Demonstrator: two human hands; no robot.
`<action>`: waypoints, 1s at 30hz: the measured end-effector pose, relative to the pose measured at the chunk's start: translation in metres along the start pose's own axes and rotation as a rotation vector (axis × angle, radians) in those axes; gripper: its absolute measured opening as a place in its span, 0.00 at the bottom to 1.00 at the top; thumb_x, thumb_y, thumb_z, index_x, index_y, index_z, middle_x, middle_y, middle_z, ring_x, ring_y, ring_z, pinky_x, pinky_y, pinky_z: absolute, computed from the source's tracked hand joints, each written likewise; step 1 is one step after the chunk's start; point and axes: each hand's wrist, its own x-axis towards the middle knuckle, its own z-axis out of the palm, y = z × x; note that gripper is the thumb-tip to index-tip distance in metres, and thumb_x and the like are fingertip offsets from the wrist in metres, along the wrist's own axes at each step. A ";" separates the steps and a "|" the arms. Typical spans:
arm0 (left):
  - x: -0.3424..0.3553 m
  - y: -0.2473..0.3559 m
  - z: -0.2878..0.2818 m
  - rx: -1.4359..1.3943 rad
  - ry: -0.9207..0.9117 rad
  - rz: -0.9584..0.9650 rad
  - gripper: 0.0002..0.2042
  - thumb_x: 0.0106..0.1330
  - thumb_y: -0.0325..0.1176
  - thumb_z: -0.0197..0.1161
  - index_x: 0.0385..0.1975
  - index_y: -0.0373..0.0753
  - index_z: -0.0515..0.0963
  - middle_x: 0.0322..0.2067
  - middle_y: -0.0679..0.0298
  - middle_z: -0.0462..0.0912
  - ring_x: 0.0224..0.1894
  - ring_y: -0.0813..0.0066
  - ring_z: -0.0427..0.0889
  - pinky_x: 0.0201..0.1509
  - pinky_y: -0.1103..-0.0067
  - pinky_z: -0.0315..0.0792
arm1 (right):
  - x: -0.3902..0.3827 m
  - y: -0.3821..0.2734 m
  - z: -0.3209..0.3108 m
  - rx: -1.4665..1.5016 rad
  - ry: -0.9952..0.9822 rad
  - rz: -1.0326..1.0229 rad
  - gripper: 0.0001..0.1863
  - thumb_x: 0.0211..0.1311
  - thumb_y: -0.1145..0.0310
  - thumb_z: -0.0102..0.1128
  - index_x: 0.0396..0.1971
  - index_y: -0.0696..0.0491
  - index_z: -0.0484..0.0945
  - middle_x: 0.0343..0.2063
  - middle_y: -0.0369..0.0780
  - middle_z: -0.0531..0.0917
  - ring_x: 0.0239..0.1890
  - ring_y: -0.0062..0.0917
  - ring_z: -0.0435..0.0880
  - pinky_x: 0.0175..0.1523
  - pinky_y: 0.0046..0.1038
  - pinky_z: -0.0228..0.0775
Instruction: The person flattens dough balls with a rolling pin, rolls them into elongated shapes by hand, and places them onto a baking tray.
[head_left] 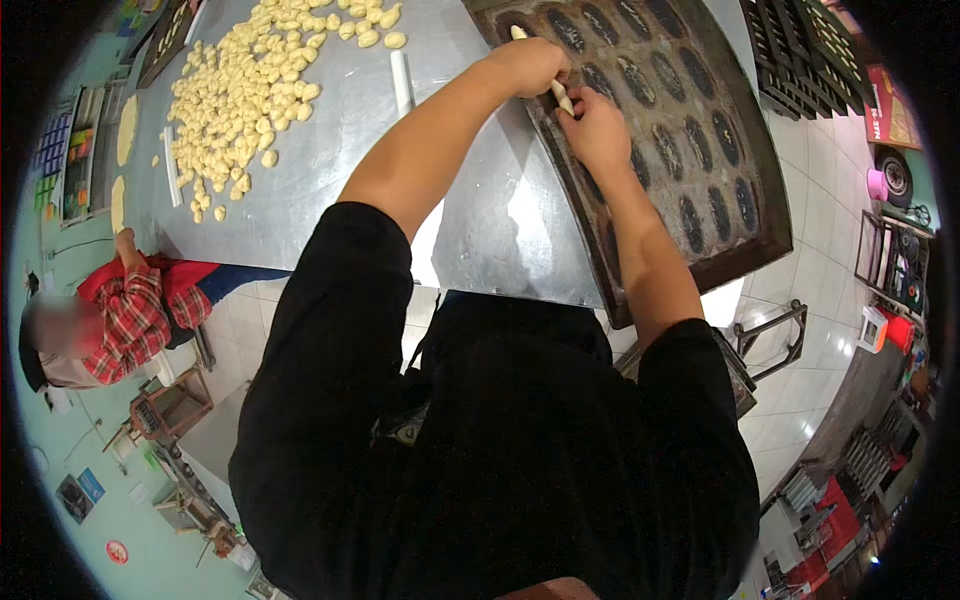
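Note:
A dark baking tray [740,240] with rows of oval moulds lies on the right part of a steel table [330,170]. My left hand [530,65] is closed around a pale stick [562,98] that slants over the tray's left edge. My right hand [597,130] sits just below it, fingers pinched on the stick's lower end near the tray's left rim. The stick's upper tip pokes out above my left hand over one mould. What lies under the fingers is hidden.
A heap of small pale dough pieces [250,90] covers the table's far left, with a white rod [401,82] beside it. A person in a red plaid shirt [130,315] works at the left. Dark trays [800,40] are stacked at top right. A metal stand [775,340] is below the tray.

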 end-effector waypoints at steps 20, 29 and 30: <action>-0.330 -0.188 0.103 -0.225 1.035 -0.912 0.16 0.61 0.35 0.66 0.47 0.36 0.81 0.42 0.53 0.83 0.45 0.55 0.82 0.49 0.70 0.75 | -0.081 -0.146 0.099 0.264 -0.313 -0.094 0.28 0.60 0.71 0.56 0.62 0.52 0.65 0.42 0.50 0.81 0.37 0.48 0.82 0.43 0.39 0.76; -0.258 0.001 0.129 -0.139 0.415 -0.131 0.34 0.66 0.53 0.58 0.68 0.41 0.62 0.73 0.56 0.53 0.73 0.59 0.56 0.71 0.43 0.44 | -0.145 -0.078 0.043 0.459 -0.097 0.211 0.20 0.68 0.68 0.54 0.57 0.57 0.71 0.38 0.43 0.81 0.40 0.31 0.81 0.43 0.33 0.72; -0.267 -0.002 0.124 -0.138 0.502 -0.142 0.35 0.64 0.55 0.58 0.67 0.42 0.63 0.73 0.58 0.51 0.72 0.56 0.57 0.69 0.40 0.43 | -0.148 -0.082 0.040 0.456 -0.100 0.221 0.20 0.68 0.68 0.54 0.57 0.57 0.71 0.38 0.43 0.81 0.40 0.31 0.81 0.43 0.33 0.72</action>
